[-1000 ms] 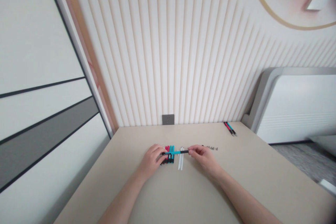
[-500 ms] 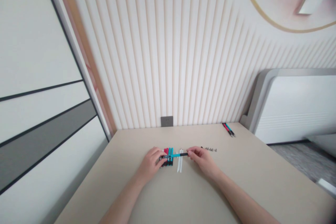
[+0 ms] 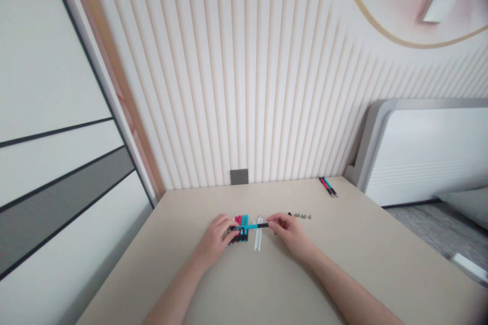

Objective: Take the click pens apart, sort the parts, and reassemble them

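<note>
A blue-and-black pen (image 3: 251, 226) lies nearly level between my two hands, just above the table. My left hand (image 3: 217, 238) is closed around its left black end. At the right black end, the fingertips of my right hand (image 3: 287, 231) are pinched; any small part between them is too small to make out. Beneath and beside my left fingers lies a row of red, blue and black pen barrels (image 3: 244, 221), partly covered by the hand. Slim white refills (image 3: 258, 238) rest on the table under the held pen.
Several small metallic pen tips (image 3: 303, 216) lie in a line beyond my right hand. Two pens (image 3: 328, 187), one red and one blue, sit at the far right of the beige table (image 3: 247, 284). A dark socket (image 3: 239, 176) is on the ribbed wall behind.
The whole view has shifted slightly, so things sit a little further left. Both hands keep nearly the same grip on the pen.
</note>
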`<move>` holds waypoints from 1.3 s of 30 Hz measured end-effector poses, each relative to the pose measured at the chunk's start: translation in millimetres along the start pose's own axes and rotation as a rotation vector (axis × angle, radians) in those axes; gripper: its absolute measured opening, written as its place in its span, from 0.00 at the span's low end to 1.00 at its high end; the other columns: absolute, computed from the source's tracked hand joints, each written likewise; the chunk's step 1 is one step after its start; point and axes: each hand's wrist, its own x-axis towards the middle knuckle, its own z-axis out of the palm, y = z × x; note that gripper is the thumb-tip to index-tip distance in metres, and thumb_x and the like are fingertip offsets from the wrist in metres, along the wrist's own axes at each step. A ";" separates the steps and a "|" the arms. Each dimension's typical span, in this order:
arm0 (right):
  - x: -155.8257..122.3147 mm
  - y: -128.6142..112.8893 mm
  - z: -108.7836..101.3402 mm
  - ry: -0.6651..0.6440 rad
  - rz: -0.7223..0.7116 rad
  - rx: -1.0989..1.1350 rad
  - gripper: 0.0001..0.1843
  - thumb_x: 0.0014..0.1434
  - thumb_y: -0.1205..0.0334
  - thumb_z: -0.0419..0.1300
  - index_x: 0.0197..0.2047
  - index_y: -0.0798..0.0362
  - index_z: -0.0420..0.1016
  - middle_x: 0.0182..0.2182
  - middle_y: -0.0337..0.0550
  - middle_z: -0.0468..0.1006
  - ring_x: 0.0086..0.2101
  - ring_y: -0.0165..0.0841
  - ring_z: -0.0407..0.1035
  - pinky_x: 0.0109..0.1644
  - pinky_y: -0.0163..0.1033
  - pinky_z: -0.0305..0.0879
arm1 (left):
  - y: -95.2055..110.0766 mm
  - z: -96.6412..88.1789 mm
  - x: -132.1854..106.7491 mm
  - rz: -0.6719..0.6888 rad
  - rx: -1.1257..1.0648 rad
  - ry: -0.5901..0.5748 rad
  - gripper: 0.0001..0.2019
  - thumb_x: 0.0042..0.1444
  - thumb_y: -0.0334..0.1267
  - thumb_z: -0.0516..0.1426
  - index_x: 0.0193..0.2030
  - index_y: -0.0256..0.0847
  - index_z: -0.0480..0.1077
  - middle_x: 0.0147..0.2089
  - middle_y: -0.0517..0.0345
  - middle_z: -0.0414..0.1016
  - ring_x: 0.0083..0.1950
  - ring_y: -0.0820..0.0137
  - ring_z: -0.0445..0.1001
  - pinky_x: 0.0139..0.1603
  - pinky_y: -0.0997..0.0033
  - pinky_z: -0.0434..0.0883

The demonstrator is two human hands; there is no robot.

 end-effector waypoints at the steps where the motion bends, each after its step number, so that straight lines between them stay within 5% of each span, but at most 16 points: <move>1: -0.3 -1.6 0.3 -0.003 -0.004 -0.002 0.20 0.58 0.46 0.60 0.39 0.55 0.78 0.23 0.38 0.71 0.26 0.30 0.63 0.30 0.34 0.58 | 0.4 -0.2 0.2 -0.001 -0.003 -0.007 0.05 0.63 0.39 0.57 0.41 0.42 0.72 0.39 0.57 0.72 0.42 0.67 0.72 0.45 0.68 0.69; 16: -3.9 1.1 2.1 -0.012 0.009 -0.048 0.18 0.57 0.50 0.60 0.42 0.55 0.76 0.21 0.34 0.68 0.24 0.30 0.64 0.29 0.34 0.60 | 1.3 -0.9 -2.9 -0.022 0.039 -0.029 0.05 0.64 0.39 0.56 0.42 0.42 0.71 0.40 0.56 0.72 0.45 0.66 0.70 0.48 0.66 0.68; 23: -7.7 -2.7 2.8 -0.029 0.045 -0.027 0.24 0.55 0.42 0.60 0.41 0.56 0.76 0.25 0.39 0.74 0.23 0.30 0.65 0.28 0.35 0.60 | 0.9 -2.0 -3.1 -0.006 0.057 -0.017 0.06 0.65 0.39 0.55 0.43 0.42 0.72 0.41 0.55 0.72 0.45 0.66 0.70 0.48 0.65 0.69; 33: -10.6 -8.4 1.5 -0.038 -0.007 -0.281 0.31 0.63 0.38 0.48 0.21 0.53 0.69 0.18 0.38 0.69 0.22 0.29 0.61 0.27 0.35 0.55 | 4.7 -5.2 -3.9 0.026 0.080 -0.028 0.05 0.64 0.38 0.56 0.42 0.42 0.72 0.40 0.55 0.73 0.44 0.66 0.70 0.47 0.66 0.69; 39: -11.7 -13.1 2.8 0.044 -0.074 -0.239 0.25 0.63 0.40 0.50 0.44 0.52 0.76 0.24 0.39 0.73 0.24 0.32 0.66 0.28 0.36 0.60 | 4.2 -5.6 -4.1 0.020 0.070 -0.014 0.06 0.65 0.38 0.55 0.44 0.42 0.72 0.42 0.55 0.74 0.46 0.66 0.71 0.49 0.64 0.69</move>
